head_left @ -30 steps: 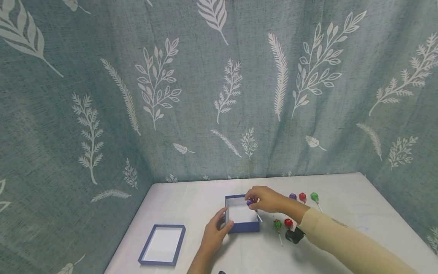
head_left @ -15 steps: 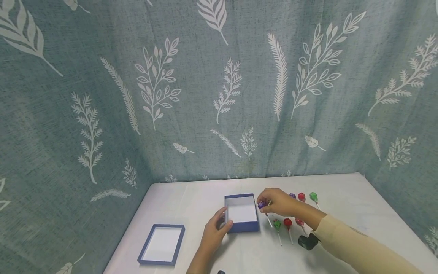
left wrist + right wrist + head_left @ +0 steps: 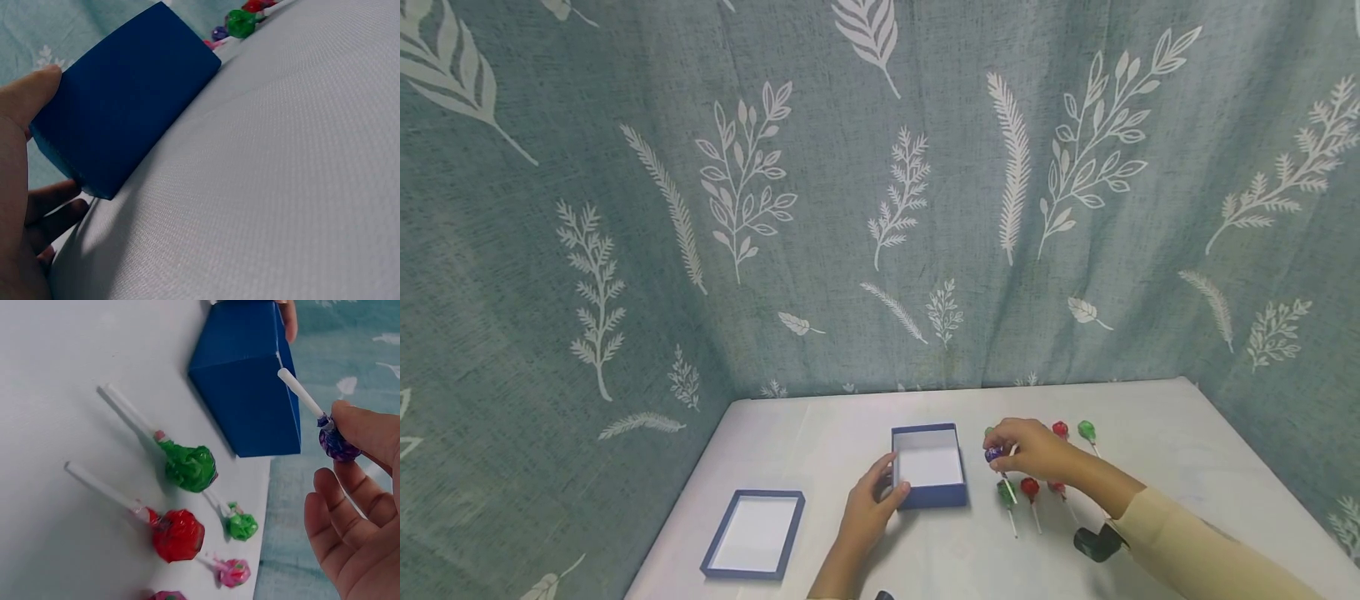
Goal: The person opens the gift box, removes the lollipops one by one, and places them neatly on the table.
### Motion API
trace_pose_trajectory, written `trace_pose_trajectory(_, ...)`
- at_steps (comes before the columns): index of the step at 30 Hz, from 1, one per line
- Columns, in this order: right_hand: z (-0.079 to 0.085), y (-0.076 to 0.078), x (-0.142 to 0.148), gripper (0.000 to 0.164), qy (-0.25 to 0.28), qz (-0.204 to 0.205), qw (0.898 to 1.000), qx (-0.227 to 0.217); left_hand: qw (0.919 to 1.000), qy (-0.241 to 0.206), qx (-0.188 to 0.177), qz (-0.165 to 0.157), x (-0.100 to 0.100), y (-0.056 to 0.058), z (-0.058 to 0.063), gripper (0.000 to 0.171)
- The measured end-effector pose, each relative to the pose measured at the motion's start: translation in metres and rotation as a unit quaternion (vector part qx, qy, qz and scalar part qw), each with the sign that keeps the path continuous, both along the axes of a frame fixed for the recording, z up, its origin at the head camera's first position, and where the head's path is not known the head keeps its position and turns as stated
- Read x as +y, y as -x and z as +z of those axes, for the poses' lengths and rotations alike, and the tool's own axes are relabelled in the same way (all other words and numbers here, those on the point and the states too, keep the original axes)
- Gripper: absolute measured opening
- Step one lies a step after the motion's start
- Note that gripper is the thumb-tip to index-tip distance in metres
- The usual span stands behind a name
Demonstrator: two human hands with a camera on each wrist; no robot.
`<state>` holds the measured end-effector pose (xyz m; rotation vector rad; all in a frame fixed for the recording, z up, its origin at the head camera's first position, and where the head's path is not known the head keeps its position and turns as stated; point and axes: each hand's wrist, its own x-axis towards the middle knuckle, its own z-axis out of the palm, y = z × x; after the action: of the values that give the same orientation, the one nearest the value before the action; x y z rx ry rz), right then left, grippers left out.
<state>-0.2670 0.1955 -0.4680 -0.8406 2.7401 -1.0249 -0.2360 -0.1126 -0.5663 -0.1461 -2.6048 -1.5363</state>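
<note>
My left hand (image 3: pixel 868 508) grips the blue open-topped box (image 3: pixel 934 497) at its near left corner. In the left wrist view the thumb lies at the box's upper edge and other fingers are by its lower end. The box's white inside shows from above. To the right of the box, my right hand (image 3: pixel 1037 452) pinches a purple lollipop (image 3: pixel 337 445) by its wrapped head, its white stick pointing toward the box in the right wrist view. This lollipop is held above a green lollipop (image 3: pixel 190 467), beside a red lollipop (image 3: pixel 179 536).
A shallow blue-rimmed lid (image 3: pixel 741 574) lies white side up at the left. Farther back on the white table are another red lollipop (image 3: pixel 1060 429) and a green lollipop (image 3: pixel 1087 431). A pink lollipop (image 3: pixel 234 573) lies partly behind the right hand. A leaf-patterned curtain (image 3: pixel 850 333) borders the table.
My right hand has moved rightward with the purple lollipop, from over the box's right edge to above the other lollipops. The left hand and the box have stayed put.
</note>
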Motion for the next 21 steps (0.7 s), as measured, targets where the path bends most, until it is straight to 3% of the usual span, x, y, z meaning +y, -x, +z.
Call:
trace_pose_trajectory(8,0.0,-0.009,0.015,0.021,0.037,-0.024,0.999,-0.009,1.0,-0.006,-0.001,-0.001,0.0,0.0,0.001,0.058)
trace_pose_trajectory(15,-0.004,-0.01,0.028,0.022,0.024,-0.05,0.998,-0.012,1.0,-0.004,0.003,-0.002,0.0,-0.001,0.0,0.057)
trace_pose_trajectory(21,-0.004,-0.017,0.04,0.027,0.05,-0.077,0.995,-0.042,1.0,-0.001,0.003,-0.002,0.0,0.0,0.0,0.056)
